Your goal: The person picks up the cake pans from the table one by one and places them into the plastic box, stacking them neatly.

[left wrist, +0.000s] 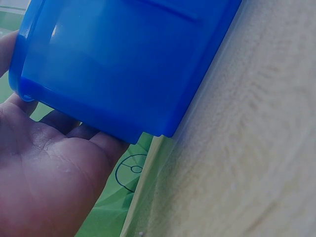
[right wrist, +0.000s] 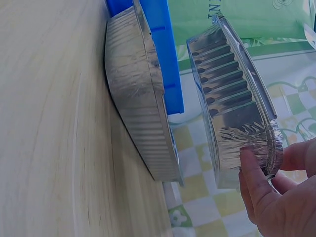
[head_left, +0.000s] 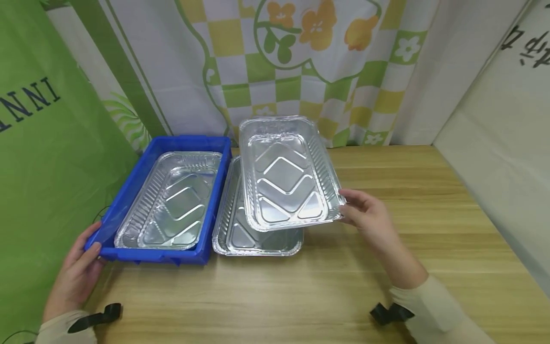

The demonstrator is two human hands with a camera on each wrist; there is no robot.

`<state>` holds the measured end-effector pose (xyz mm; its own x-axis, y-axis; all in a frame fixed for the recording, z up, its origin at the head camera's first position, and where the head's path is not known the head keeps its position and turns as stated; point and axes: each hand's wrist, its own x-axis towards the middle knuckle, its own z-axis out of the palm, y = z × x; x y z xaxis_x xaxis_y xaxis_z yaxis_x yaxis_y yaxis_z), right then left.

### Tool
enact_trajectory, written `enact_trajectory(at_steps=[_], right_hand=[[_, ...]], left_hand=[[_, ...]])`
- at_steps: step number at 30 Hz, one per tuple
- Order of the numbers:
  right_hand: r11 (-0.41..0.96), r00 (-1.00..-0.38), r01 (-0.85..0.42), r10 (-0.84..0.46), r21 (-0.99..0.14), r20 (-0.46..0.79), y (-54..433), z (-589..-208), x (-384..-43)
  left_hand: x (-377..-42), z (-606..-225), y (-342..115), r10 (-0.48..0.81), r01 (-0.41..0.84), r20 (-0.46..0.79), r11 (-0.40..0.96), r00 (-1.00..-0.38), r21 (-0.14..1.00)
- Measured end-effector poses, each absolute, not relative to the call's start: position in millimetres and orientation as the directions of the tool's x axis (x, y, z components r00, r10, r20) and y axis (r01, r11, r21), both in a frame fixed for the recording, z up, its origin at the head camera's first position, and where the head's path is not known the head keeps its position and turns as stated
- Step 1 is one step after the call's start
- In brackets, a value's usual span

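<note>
My right hand point(head_left: 374, 222) pinches the near right corner of an aluminum foil tray point(head_left: 281, 174), thumb and fingers on its rim. This tray is raised and tilted above another foil tray point(head_left: 247, 241) that sits on the table and is partly hidden by it. In the right wrist view a gap shows between the held tray point(right wrist: 227, 94) and the lower one point(right wrist: 133, 94). At the left, my left hand point(head_left: 77, 272) grips the near left corner of a blue plastic bin point(head_left: 142, 255), its fingers beneath the corner. Inside the bin lies a third foil tray point(head_left: 180, 205).
Under everything is a wood-grain table point(head_left: 326, 291). A green cloth point(head_left: 47, 167) hangs at the left, a patterned curtain point(head_left: 266, 91) behind, and a white panel point(head_left: 502, 134) stands at the right. The lower foil tray stands close against the bin's right side.
</note>
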<state>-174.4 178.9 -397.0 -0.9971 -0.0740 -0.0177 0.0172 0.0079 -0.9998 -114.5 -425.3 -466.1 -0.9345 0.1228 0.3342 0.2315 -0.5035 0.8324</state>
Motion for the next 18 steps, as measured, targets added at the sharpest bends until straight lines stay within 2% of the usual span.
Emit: enact_trajectory(at_steps=[10, 18], right_hand=[[-0.007, -0.994, 0.043, -0.103, -0.999, -0.042, 158, -394, -179], [-0.035, -0.990, 0.041, -0.136, -0.999, -0.036, 139, -398, -182]], left_hand=[[-116, -467, -425, 0.140, 0.237, 0.357, -0.523, -0.924, 0.819], [-114, -466, -425, 0.122, 0.240, 0.335, -0.481, -0.934, 0.844]])
